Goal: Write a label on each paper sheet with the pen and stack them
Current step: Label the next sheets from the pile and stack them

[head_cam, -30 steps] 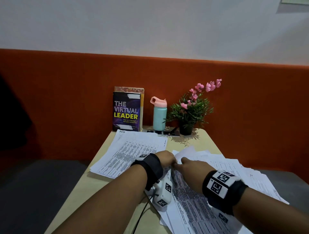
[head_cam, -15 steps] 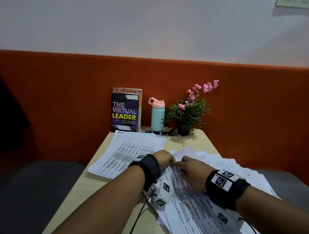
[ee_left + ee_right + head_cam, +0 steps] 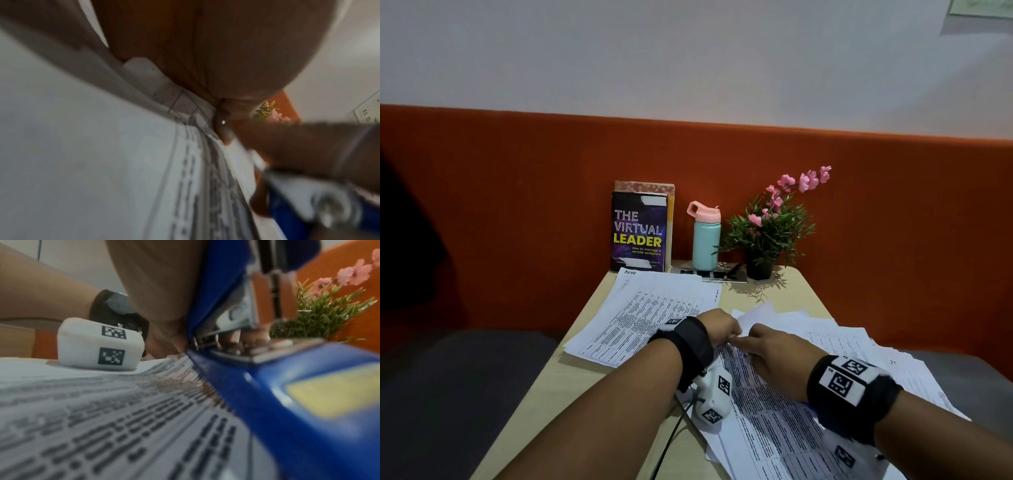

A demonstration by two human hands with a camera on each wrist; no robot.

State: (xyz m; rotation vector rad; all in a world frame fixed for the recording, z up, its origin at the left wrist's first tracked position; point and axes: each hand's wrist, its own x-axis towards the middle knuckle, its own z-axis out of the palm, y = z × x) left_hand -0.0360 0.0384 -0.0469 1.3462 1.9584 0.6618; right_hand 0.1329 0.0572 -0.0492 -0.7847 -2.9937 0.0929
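Note:
Printed paper sheets (image 3: 767, 421) lie fanned loosely on the right half of the table, under both hands. A squared stack of sheets (image 3: 640, 315), with handwriting at its top corner, lies on the left. My left hand (image 3: 732, 333) is curled and pinches the top corner of the uppermost loose sheet (image 3: 205, 162). My right hand (image 3: 744, 340) meets it fingertip to fingertip at that corner. Under the right palm a blue stapler (image 3: 287, 394) rests on the print, its jaws apart, and the hand grips it. The left wrist view shows the blue stapler (image 3: 287, 211) too. No pen is in either hand.
At the table's (image 3: 585, 394) far edge stand a book (image 3: 640, 233), a teal bottle (image 3: 705, 240) and a potted plant (image 3: 770, 236). A dark pen-like stick (image 3: 732, 269) lies beside the pot. An orange bench back rises behind.
Both hands stay together at the sheet's top corner. Only small finger shifts show.

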